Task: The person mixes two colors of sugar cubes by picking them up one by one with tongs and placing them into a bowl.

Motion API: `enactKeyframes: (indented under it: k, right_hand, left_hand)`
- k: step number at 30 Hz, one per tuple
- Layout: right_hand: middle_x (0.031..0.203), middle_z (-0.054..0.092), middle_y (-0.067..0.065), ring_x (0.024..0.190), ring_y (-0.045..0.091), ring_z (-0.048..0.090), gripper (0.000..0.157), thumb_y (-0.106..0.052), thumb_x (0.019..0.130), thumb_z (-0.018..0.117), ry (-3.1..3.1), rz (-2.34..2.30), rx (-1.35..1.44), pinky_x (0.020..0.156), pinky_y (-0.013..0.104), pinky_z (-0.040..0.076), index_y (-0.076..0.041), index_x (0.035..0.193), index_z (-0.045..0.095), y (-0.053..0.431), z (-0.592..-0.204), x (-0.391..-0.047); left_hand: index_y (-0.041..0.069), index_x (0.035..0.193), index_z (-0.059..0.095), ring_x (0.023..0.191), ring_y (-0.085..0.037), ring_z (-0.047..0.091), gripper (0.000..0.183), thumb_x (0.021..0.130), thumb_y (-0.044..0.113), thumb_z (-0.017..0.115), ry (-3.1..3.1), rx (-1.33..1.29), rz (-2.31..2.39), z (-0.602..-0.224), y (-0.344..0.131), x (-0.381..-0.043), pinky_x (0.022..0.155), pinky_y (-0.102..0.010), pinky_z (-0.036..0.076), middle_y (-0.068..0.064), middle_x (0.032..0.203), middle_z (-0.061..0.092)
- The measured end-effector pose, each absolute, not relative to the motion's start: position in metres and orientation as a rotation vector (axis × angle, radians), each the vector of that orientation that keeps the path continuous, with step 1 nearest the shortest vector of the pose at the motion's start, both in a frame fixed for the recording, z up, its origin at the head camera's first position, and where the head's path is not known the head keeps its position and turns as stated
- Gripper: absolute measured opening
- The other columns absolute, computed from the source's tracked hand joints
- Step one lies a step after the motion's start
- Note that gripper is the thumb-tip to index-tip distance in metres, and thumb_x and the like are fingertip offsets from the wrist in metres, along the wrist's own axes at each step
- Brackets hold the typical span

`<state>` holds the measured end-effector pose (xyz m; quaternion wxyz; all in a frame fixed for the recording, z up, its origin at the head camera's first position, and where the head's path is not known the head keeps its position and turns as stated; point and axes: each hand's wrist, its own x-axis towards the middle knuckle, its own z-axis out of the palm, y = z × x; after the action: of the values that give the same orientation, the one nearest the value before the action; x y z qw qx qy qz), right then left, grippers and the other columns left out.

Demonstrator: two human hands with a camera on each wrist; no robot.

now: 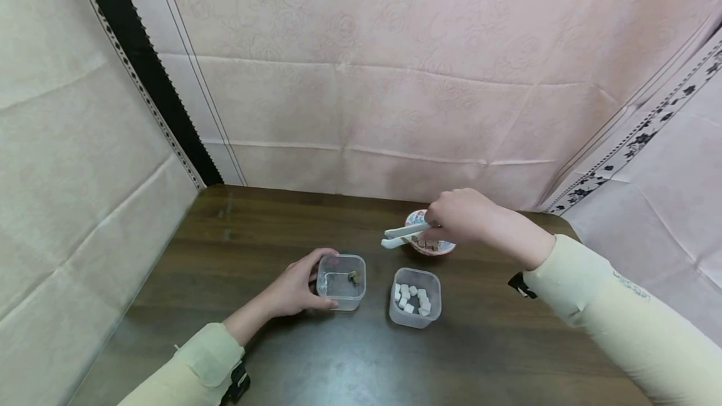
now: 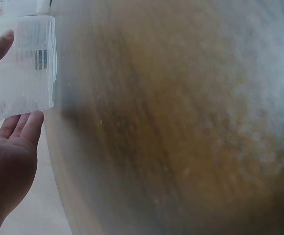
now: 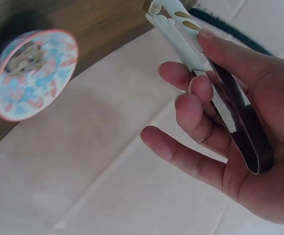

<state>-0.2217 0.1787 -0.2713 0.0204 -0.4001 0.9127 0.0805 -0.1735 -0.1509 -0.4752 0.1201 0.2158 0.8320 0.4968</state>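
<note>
My left hand (image 1: 298, 286) grips a clear plastic container (image 1: 348, 301) from its left side, thumb at the near edge and fingers on the far side. Inside it lies a small brown piece (image 1: 353, 277). In the left wrist view the ribbed wall of the container (image 2: 27, 88) shows between thumb and fingers. My right hand (image 1: 465, 215) holds metal tongs (image 3: 176, 44) with pale tips, pinched between thumb and fingers. A small tan piece (image 3: 154, 7) shows at the tips. Partly behind this hand stands a patterned bowl (image 3: 51, 85) with brownish pieces (image 3: 25, 59) in it.
A second clear container (image 1: 414, 321), holding several white cubes (image 1: 404, 290), stands right of the first one. All stand on a dark brown wooden table (image 1: 271, 218). Pale patterned cloth (image 1: 338, 105) hangs behind the table and at both sides.
</note>
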Motion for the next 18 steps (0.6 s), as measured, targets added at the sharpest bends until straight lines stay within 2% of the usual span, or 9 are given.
enactKeyframes:
  k: [4, 10, 14, 18]
  right_hand:
    - [0.060, 0.049, -0.010, 0.057, 0.011, 0.043, 0.044, -0.035, 0.094, 0.082, 2.844, 0.242, -1.163, 0.052, 0.036, 0.042, -0.021, 0.061, 0.056, 0.194, -0.272, -0.229]
    - [0.072, 0.063, -0.006, 0.064, 0.013, 0.054, 0.036, -0.037, 0.097, 0.079, 2.858, 0.232, -1.041, 0.060, 0.043, 0.052, -0.021, 0.067, 0.066, 0.211, -0.277, -0.242]
    - [0.074, 0.065, -0.003, 0.063, 0.017, 0.056, 0.035, -0.037, 0.096, 0.078, 2.866, 0.238, -0.992, 0.060, 0.047, 0.052, -0.018, 0.069, 0.067, 0.220, -0.281, -0.250]
    - [0.069, 0.060, -0.004, 0.060, 0.017, 0.053, 0.039, -0.037, 0.096, 0.078, 2.872, 0.227, -0.934, 0.057, 0.042, 0.048, -0.018, 0.066, 0.062, 0.226, -0.285, -0.256]
  left_hand:
    - [0.017, 0.152, 0.046, 0.136, -0.036, 0.058, 0.086, 0.082, 0.019, 0.096, 2.435, 0.623, 1.443, -0.475, -0.151, -0.174, 0.109, -0.054, 0.052, -0.015, 0.149, 0.054]
    - [0.015, 0.153, 0.046, 0.136, -0.037, 0.059, 0.087, 0.082, 0.019, 0.096, 2.449, 0.619, 1.435, -0.474, -0.151, -0.172, 0.109, -0.056, 0.052, -0.016, 0.149, 0.054]
    - [0.015, 0.152, 0.047, 0.135, -0.039, 0.059, 0.086, 0.082, 0.019, 0.096, 2.457, 0.630, 1.432, -0.473, -0.151, -0.172, 0.110, -0.058, 0.051, -0.017, 0.149, 0.054]
    - [0.016, 0.151, 0.047, 0.136, -0.038, 0.059, 0.085, 0.081, 0.018, 0.096, 2.450, 0.629, 1.442, -0.474, -0.151, -0.172, 0.110, -0.057, 0.050, -0.017, 0.149, 0.055]
